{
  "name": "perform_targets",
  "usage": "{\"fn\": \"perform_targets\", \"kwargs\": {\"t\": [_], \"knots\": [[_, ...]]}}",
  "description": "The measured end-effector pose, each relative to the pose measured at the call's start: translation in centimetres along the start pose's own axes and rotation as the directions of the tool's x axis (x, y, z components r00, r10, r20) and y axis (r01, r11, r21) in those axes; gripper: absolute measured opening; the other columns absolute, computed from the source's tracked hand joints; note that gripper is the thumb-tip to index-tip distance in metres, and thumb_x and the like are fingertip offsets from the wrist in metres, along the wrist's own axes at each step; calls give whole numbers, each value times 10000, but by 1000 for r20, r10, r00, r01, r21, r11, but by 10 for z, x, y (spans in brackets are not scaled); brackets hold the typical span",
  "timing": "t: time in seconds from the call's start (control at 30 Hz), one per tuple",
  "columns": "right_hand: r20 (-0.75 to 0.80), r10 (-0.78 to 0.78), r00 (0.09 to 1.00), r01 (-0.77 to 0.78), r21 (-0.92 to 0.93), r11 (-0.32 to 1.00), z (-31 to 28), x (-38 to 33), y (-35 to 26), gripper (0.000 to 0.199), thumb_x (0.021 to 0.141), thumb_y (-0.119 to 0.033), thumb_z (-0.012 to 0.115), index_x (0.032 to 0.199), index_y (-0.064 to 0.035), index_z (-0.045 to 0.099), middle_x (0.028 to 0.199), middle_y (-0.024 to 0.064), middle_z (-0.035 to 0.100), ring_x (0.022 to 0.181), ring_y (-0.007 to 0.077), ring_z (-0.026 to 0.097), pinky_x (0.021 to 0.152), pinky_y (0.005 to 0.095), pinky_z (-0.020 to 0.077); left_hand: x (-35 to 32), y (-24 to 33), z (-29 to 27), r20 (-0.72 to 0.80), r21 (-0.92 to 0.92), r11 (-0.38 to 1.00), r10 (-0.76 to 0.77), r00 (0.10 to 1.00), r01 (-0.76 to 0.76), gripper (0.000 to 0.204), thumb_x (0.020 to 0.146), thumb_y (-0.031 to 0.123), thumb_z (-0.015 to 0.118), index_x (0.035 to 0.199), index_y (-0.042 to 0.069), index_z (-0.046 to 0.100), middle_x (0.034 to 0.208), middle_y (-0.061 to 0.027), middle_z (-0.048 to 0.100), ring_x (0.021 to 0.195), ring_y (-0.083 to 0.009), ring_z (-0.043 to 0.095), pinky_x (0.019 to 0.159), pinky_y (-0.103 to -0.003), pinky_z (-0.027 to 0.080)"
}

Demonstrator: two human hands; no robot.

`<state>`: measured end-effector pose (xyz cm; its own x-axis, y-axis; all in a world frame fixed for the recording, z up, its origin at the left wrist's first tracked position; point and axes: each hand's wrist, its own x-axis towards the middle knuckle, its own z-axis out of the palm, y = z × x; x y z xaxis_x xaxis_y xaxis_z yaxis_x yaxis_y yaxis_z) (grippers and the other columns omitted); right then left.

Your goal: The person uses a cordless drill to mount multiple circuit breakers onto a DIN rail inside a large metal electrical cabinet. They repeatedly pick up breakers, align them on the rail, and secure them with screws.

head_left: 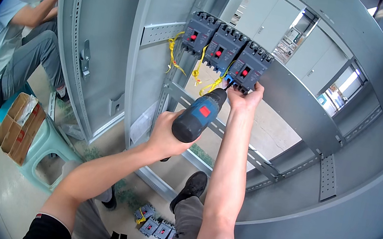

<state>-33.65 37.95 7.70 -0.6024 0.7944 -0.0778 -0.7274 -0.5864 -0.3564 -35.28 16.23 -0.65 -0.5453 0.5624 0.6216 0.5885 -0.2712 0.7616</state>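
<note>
My left hand (167, 133) is wrapped round the grip of a blue and black cordless drill (197, 115). The bit points up and away, at the lower left corner of the rightmost circuit breaker (248, 68). My right hand (245, 99) grips that breaker's bottom edge, fingers underneath and thumb at its right side. Two more dark grey circuit breakers with red switches, a middle one (223, 49) and a left one (198, 34), sit beside it in a row on the cabinet frame. Yellow wires (174, 53) hang from the breakers. The drill's tip is partly hidden by my fingers.
The grey metal cabinet (298, 98) surrounds my arms, with perforated rails (264, 162) across it. Several circuit breakers (155, 227) lie on the floor by my feet. To the left, a green plastic stool (46, 147) bears a cardboard box (19, 128); another person (30, 41) sits beyond.
</note>
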Motion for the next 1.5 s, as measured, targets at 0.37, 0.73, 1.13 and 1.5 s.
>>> {"fn": "perform_targets", "kwargs": {"t": [0.37,0.73,1.13,1.5], "knots": [[-37,69,997,-70,-12,997,2,-3,0,395,873,-420,452,1060,-113,616,1146,87,537,1034,225,463,914,480,339,0,0,4,-54,38,995,98,994,-96,154,783,85,714,699,-13,630,557,-77,615,510,-121,597,522,-300,477],[52,97,994,-101,83,991,-5,11,-4,461,870,-403,424,1121,-53,589,1184,132,580,1078,282,517,956,478,357,-10,18,8,-39,-289,931,-244,969,222,149,830,140,725,831,0,674,663,-19,650,623,-72,577,577,-291,488],[18,70,997,-72,82,994,0,-8,-4,400,864,-364,491,1076,-45,606,1152,136,560,1062,262,540,968,458,452,38,61,14,-49,-193,978,67,997,-75,143,849,101,698,928,2,632,730,-14,621,625,-80,567,575,-271,469],[69,40,997,-44,57,997,1,-10,-2,430,866,-390,490,1111,-52,592,1196,137,542,1151,282,497,1016,488,404,55,78,8,-112,-97,976,184,976,-195,182,763,109,729,829,-44,656,635,-127,654,604,-143,655,563,-330,495]]}}
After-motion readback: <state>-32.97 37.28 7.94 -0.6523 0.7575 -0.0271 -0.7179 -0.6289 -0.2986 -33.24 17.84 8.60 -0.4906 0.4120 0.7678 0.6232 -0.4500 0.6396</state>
